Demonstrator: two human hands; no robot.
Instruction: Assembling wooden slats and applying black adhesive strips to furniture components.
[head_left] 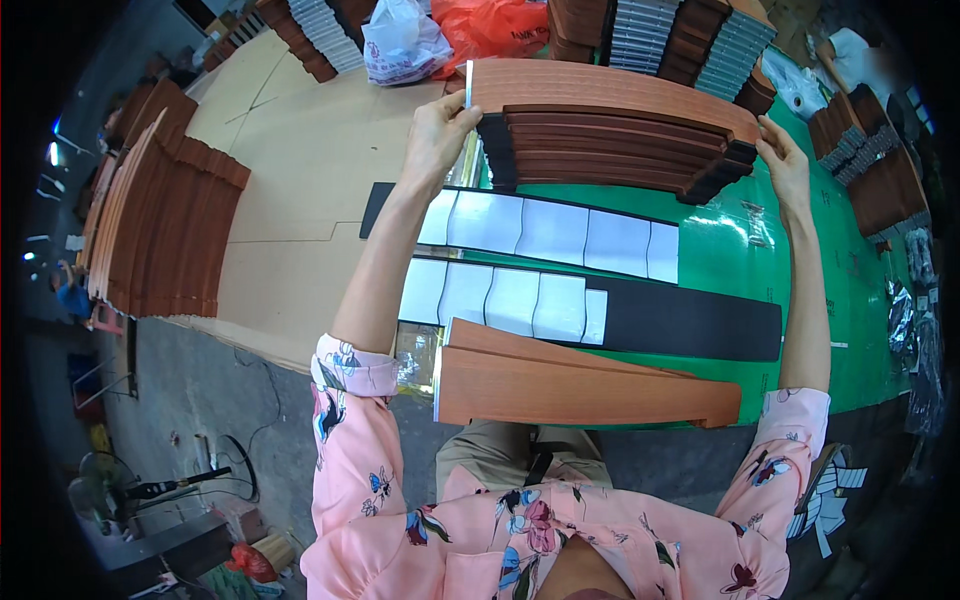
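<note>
Hands at both ends of far stack of brown wood-grain strips (610,130): left hand (437,135) gripping left end, right hand (787,165) curled on right end, above green table (730,255)

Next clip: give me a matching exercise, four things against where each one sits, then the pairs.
Things:
1. left hand
2. right hand
3. near wood stack
4. orange bag

Places:
A. table edge closest to the person
B. right end of the far wood stack
C. far side of the table, beside a white bag
D. left end of the far wood stack

Pairs: 1-D, 2-B, 3-A, 4-C
</note>
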